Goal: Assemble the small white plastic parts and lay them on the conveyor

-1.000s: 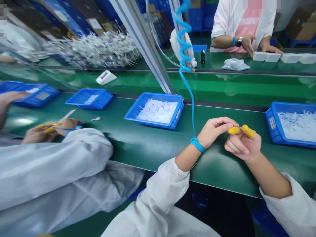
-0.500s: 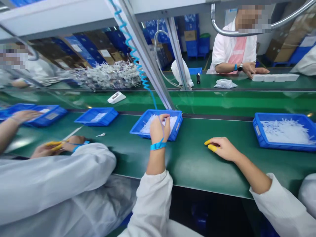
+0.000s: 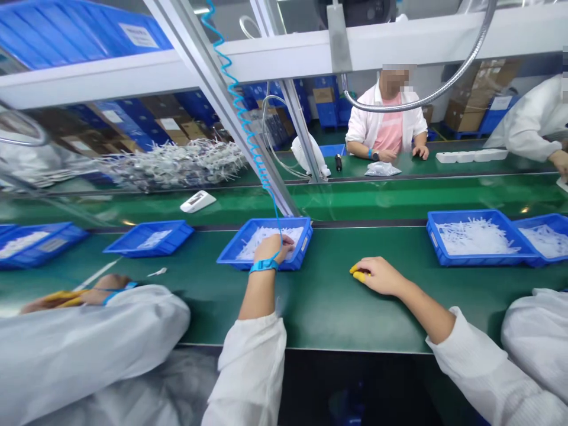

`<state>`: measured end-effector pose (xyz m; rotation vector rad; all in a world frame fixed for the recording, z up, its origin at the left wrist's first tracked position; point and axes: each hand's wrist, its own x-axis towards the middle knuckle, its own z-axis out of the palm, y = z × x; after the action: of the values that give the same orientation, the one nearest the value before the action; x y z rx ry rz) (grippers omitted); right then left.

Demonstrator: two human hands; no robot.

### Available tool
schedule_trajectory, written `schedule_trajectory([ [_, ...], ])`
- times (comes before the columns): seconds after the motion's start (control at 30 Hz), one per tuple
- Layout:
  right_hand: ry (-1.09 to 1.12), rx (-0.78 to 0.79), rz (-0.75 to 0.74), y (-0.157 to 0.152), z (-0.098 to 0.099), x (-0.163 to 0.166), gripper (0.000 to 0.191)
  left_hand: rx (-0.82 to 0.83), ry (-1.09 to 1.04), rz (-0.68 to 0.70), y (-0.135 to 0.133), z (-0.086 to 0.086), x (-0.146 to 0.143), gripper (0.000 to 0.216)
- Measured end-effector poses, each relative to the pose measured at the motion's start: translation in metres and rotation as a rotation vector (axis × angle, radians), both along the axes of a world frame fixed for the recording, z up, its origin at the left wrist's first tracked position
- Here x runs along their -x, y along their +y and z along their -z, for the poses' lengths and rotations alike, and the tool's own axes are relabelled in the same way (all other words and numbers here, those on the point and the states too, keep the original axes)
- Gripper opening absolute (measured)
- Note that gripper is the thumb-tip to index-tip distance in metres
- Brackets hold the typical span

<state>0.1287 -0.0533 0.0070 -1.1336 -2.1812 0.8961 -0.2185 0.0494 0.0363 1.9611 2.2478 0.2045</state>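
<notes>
My left hand (image 3: 270, 247), a blue strap and coiled cord at its wrist, reaches into the blue tray (image 3: 226, 258) in the middle. Small white plastic strips (image 3: 257, 241) fill this tray. The fingers bend down over the strips, and their tips are hidden, so a grip cannot be made out. To the right, my right hand (image 3: 377, 275) hovers at or rests on the green work surface (image 3: 328, 313). Yellow finger covers sit on its thumb and forefinger, which are slightly apart with nothing visible between them.
Right of me stand blue trays of white strips (image 3: 477, 236). Another blue tray (image 3: 151, 251) and a small white piece (image 3: 157, 272) lie left, near a co-worker's hands (image 3: 84, 293). A white device (image 3: 198, 201) lies beyond. A metal post (image 3: 231, 112) rises ahead.
My left hand has lowered deeper into the middle tray, its fingers turning down into the strips. The right hand keeps its pose. The view has tilted up and turned slightly right.
</notes>
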Motion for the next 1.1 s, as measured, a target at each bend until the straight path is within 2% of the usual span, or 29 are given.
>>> schedule_trajectory([
  [0.5, -0.031, -0.025, -0.011, 0.001, 0.000, 0.001, 0.021, 0.030, 0.081, -0.002, -0.002, 0.003, -0.006, 0.029],
  [0.6, -0.033, -0.020, -0.016, 0.001, 0.000, 0.000, 0.021, 0.005, 0.092, -0.013, -0.008, -0.005, -0.002, 0.035],
  [0.73, 0.039, 0.016, -0.001, 0.003, 0.003, 0.000, 0.022, -0.083, 0.070, -0.037, -0.024, -0.031, -0.001, 0.039],
  [0.8, 0.177, 0.138, 0.033, 0.007, 0.006, 0.000, 0.020, -0.183, -0.106, 0.013, -0.037, -0.043, -0.016, 0.038],
  [0.9, 0.533, 0.420, 0.095, 0.013, 0.010, 0.000, 0.024, -0.307, -0.546, 0.236, -0.063, -0.047, -0.062, 0.036],
  [1.0, 0.878, 0.578, 0.129, 0.016, 0.010, -0.001, 0.037, -0.319, -0.823, 0.438, -0.083, -0.030, -0.122, 0.031],
  [1.1, 1.012, 0.597, 0.186, 0.016, 0.010, 0.000, 0.040, -0.358, -0.853, 0.513, -0.091, -0.005, -0.166, 0.021],
])
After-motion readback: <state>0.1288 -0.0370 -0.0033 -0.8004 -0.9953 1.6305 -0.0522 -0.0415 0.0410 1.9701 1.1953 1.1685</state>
